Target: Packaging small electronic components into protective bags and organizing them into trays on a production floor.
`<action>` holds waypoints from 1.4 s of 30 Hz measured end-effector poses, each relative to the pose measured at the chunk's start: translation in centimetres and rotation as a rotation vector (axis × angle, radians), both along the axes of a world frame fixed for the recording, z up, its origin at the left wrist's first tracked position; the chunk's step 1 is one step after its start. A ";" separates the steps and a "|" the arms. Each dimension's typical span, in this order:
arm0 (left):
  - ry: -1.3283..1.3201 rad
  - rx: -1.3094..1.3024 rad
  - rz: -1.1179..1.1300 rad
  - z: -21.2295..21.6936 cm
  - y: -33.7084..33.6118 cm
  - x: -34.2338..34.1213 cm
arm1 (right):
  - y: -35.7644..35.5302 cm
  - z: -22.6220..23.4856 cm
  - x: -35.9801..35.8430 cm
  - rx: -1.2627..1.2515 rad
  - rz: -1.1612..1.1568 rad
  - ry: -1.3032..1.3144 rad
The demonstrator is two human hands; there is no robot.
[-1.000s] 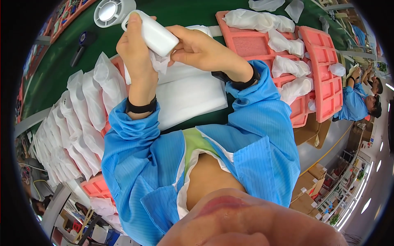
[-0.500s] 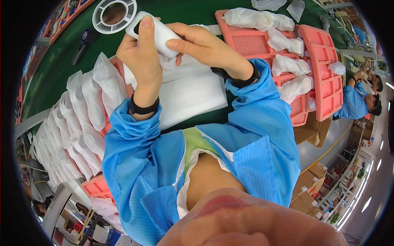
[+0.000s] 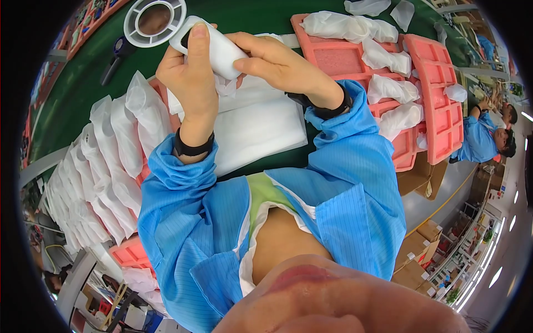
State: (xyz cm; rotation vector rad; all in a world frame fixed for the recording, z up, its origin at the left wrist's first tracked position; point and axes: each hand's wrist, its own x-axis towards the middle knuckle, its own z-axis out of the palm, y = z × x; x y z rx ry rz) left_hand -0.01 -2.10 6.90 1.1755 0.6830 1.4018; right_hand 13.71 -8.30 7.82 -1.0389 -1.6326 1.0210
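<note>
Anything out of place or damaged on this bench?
Possibly a few translucent white plastic pouches, loose on the green tabletop beyond the pink compartmented tray; white-wrapped pieces lie on that tray, so these look stray. No spill or damage evident.

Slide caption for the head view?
Left hand and right hand hold a smooth white object over a green bench, beside wrapped items on pink trays.

The white housing point(image 3: 221, 55) looks like smooth, satiny plastic. Relative to it, the rimmed disc point(image 3: 154, 21) at left has a mirror-glossy centre, the stacked sheets point(image 3: 258, 133) below look smooth and filmy, and the pink tray point(image 3: 333, 58) at right looks matt.
</note>
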 end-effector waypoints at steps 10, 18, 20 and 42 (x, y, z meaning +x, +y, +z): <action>-0.038 -0.045 -0.028 0.2 0.1 -0.1 | 0.0 0.1 0.4 0.039 0.062 0.050; -0.014 0.054 0.016 -1.3 -0.2 0.7 | -0.1 -1.5 -1.4 0.227 -0.410 -0.366; 0.016 0.102 0.010 -1.4 -0.3 0.8 | 1.1 -1.8 0.0 0.141 -0.405 -0.162; 0.165 0.406 -0.010 0.9 0.3 -0.2 | 1.4 0.9 2.1 0.408 -0.684 -0.034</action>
